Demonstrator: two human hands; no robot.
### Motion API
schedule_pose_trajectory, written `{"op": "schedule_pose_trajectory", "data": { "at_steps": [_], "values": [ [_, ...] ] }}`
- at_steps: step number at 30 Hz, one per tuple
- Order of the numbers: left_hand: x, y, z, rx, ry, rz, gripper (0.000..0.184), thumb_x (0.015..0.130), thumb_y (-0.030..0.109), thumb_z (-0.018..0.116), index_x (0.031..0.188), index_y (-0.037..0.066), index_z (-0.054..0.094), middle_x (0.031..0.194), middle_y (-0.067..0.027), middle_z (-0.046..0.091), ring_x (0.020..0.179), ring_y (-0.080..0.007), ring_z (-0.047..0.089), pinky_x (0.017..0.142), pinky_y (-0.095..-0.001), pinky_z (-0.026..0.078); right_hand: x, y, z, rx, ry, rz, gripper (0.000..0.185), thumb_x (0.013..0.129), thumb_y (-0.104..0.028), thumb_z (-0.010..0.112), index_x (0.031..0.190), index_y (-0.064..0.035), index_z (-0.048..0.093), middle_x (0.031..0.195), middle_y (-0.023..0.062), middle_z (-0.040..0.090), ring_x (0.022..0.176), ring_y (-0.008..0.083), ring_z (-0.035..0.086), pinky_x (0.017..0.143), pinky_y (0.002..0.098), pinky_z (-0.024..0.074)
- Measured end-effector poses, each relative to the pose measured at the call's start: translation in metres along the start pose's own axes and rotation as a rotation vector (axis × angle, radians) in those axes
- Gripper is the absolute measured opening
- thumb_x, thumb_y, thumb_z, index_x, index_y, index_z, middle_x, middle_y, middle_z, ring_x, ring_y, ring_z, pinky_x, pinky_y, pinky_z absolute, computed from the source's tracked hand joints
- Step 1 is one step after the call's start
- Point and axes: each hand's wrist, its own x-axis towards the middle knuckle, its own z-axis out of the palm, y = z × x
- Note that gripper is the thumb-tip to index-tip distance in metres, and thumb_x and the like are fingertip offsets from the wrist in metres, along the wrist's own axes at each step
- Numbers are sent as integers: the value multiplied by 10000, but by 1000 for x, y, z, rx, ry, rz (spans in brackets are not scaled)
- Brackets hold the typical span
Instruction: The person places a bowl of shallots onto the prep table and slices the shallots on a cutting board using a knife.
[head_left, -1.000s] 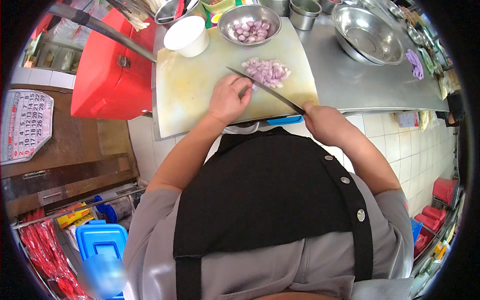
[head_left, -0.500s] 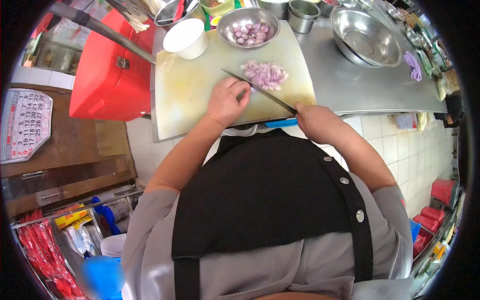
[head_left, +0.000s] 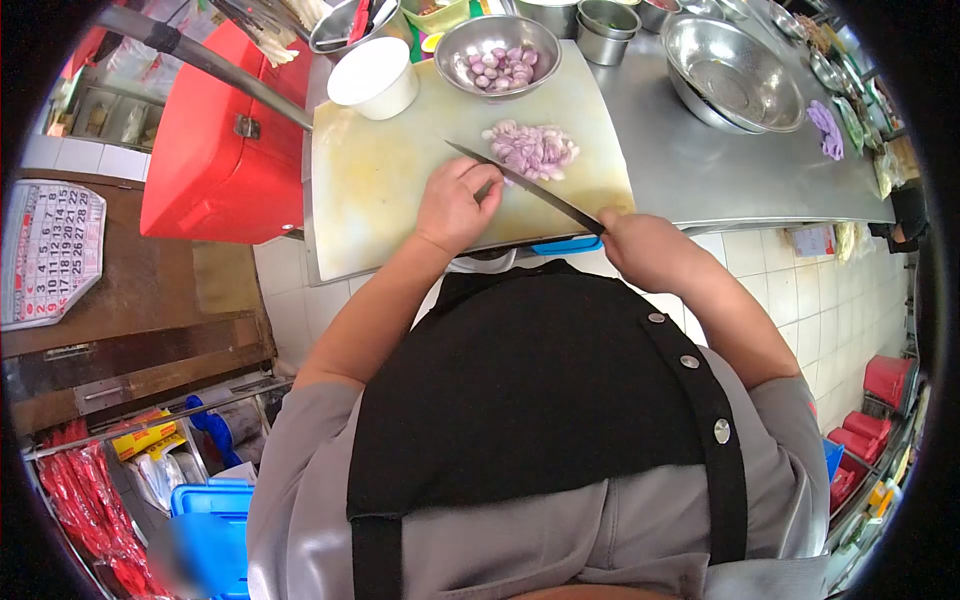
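Note:
In the head view, my right hand (head_left: 645, 250) is wrapped round the handle of a kitchen knife (head_left: 545, 193). Its blade slants across the cutting board (head_left: 375, 200), tip toward the far left. Curled beside the blade, my left hand (head_left: 457, 208) has its fingers closed; a bit of purple shallot shows by the fingertips, mostly hidden. Just beyond the blade lies a pile of cut shallots (head_left: 533, 150). Whole peeled shallots (head_left: 502, 70) fill part of a steel bowl (head_left: 452, 60) at the board's far edge.
A white tub (head_left: 375, 85) stands on the board's far left. Nested steel bowls (head_left: 735, 75) and a purple cloth (head_left: 826, 130) lie on the steel table (head_left: 670, 170) to the right. A red cool box (head_left: 215, 150) stands left of the board.
My right hand has drawn the knife slightly toward me and to the right. My left hand stays in nearly the same place. A person's leg at the lower left has moved out of view.

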Motion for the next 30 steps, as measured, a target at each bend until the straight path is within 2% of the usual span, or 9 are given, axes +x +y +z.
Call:
{"op": "schedule_pose_trajectory", "data": {
  "at_steps": [13, 20, 23, 28, 30],
  "values": [
    [0, 0, 0, -19, -15, -28, 106, 776, 61, 773, 836, 113, 702, 830, -80, 658, 792, -331, 649, 716, -452, 532, 14, 1, 12, 24, -39, 36, 248, 1041, -201, 517, 1155, 6, 594, 972, 270, 709, 965, 470, 687, 868, 561, 534],
    [-2, 0, -1, -9, -36, -49, 72, 813, 88, 769, 879, 89, 740, 834, -95, 679, 804, -315, 665, 734, -427, 540, -2, 0, -2, 92, -32, 4, 278, 1047, -227, 511, 1169, 8, 595, 1005, 279, 710, 991, 474, 683, 888, 566, 530],
    [-1, 1, 0, -12, -38, -61, 73, 811, 84, 770, 878, 90, 742, 837, -96, 678, 804, -318, 664, 739, -426, 541, 16, 0, 15, 90, -71, 35, 276, 1047, -224, 505, 1165, 8, 598, 1000, 276, 713, 988, 478, 681, 891, 565, 530],
    [-1, 3, -3, 8, -53, -46, 73, 815, 71, 768, 880, 85, 737, 865, -112, 679, 827, -332, 662, 753, -428, 538, 18, 2, 7, 128, -15, 15, 271, 1045, -224, 507, 1137, 13, 603, 963, 290, 705, 964, 491, 675, 871, 569, 526],
    [1, 6, -3, 11, 9, -50, 77, 825, 71, 762, 893, 82, 731, 861, -115, 673, 832, -326, 660, 755, -423, 536, 12, 5, 0, 160, 50, -3, 260, 1040, -222, 515, 1099, 12, 611, 943, 295, 699, 953, 494, 672, 858, 572, 524]
  ]
}}
